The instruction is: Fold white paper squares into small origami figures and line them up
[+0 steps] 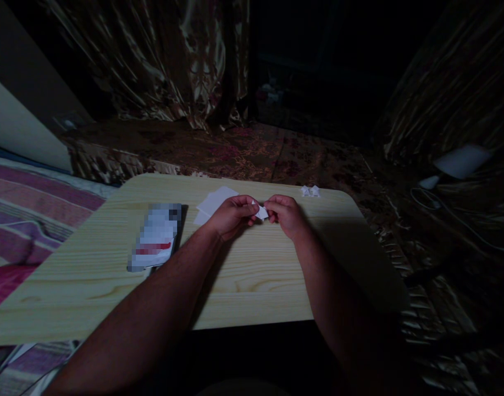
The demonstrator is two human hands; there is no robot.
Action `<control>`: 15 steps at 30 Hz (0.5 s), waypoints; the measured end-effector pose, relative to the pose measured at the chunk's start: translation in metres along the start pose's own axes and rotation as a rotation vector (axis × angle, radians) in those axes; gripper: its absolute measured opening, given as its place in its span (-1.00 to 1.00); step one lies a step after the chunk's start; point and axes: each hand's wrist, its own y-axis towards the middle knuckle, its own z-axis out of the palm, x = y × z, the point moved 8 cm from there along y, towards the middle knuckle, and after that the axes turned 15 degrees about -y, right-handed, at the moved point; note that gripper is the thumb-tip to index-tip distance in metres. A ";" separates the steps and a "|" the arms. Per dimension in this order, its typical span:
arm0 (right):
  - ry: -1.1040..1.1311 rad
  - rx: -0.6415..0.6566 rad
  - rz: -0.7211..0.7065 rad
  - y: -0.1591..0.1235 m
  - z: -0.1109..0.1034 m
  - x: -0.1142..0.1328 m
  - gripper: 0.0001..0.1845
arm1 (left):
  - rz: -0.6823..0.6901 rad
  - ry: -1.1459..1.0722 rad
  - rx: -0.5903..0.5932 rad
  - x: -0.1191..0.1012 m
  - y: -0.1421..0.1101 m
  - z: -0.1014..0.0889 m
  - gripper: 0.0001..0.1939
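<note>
Pinching a small folded paper (260,212) between thumb and fingers, the left hand (235,213) is closed on its left side, while the right hand (287,213) meets it from the other side, thumb and fingertips drawn together on the paper's right end; how much of it lies between those fingers is hidden. The paper is white, pointed at its lower edge, and held up over the table (252,275), about midway between the two hands. Both bare forearms reach in from the near edge of the table. Just beyond the left hand, partly covered by it, lie flat white sheets (214,202), overlapping at an angle. Past the right hand, near the far edge, two small white folded shapes (310,191) sit side by side. To the left of the left forearm lies a pale flat object (159,231) with a red band and a dark corner, too blurred to name. The table is light wood with rounded corners. Beyond it runs a ledge under a dark patterned cloth (235,146), with a shiny curtain (189,60) hanging behind. A striped cover (41,203) spreads at the left, and a white lamp (461,161) stands in the dimness at the right, near a pale cord (461,225).
</note>
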 end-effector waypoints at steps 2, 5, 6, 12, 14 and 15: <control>0.000 0.003 -0.008 0.000 0.000 0.000 -0.78 | -0.009 -0.009 0.022 0.000 -0.001 0.002 -0.79; -0.004 -0.005 0.003 0.001 0.000 -0.001 -0.79 | -0.019 -0.035 0.051 0.000 -0.002 0.005 -0.79; -0.006 -0.009 0.013 0.001 0.000 -0.002 -0.78 | -0.021 -0.048 0.059 0.000 -0.002 0.006 -0.79; -0.012 -0.019 0.035 0.001 0.000 -0.002 -0.75 | -0.047 -0.122 0.075 0.000 -0.003 0.009 -0.78; -0.013 -0.021 0.034 0.001 0.000 -0.002 -0.74 | -0.061 -0.137 0.088 0.000 -0.004 0.009 -0.78; -0.011 -0.023 0.030 0.001 0.000 -0.002 -0.73 | -0.067 -0.146 0.091 0.000 -0.003 0.009 -0.79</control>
